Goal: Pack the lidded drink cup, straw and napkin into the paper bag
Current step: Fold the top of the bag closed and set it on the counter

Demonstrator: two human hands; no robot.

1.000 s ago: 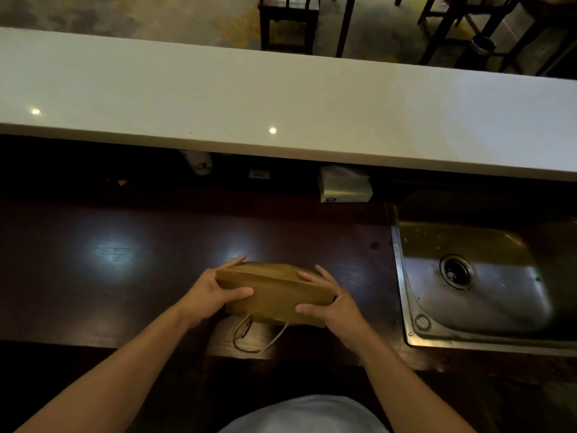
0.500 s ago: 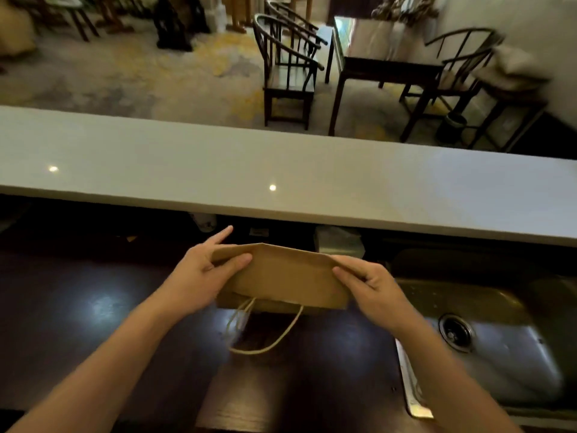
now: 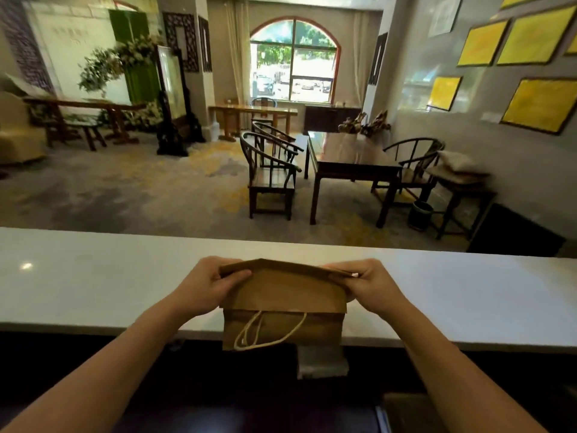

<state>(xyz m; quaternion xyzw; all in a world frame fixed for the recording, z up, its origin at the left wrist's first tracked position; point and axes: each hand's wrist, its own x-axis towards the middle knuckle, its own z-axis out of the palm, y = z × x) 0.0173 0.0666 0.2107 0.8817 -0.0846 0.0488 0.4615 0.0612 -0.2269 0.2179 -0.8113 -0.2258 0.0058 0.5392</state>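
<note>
A brown paper bag (image 3: 282,303) hangs in the air in front of the white counter (image 3: 93,285), folded over, its cord handles dangling on the near side. My left hand (image 3: 207,284) grips the bag's top left corner. My right hand (image 3: 370,284) pinches the top right corner. The top edge is pulled slightly apart. No drink cup, straw or napkin is in view.
Below the white counter lies a dark lower worktop with a tissue box (image 3: 321,362) under the ledge. Beyond the counter is a room with wooden chairs (image 3: 270,176) and a dark table (image 3: 349,157).
Both hands have lifted the bag from the dark lower worktop up to the level of the white counter. The view has tilted upward, so the sink is out of sight.
</note>
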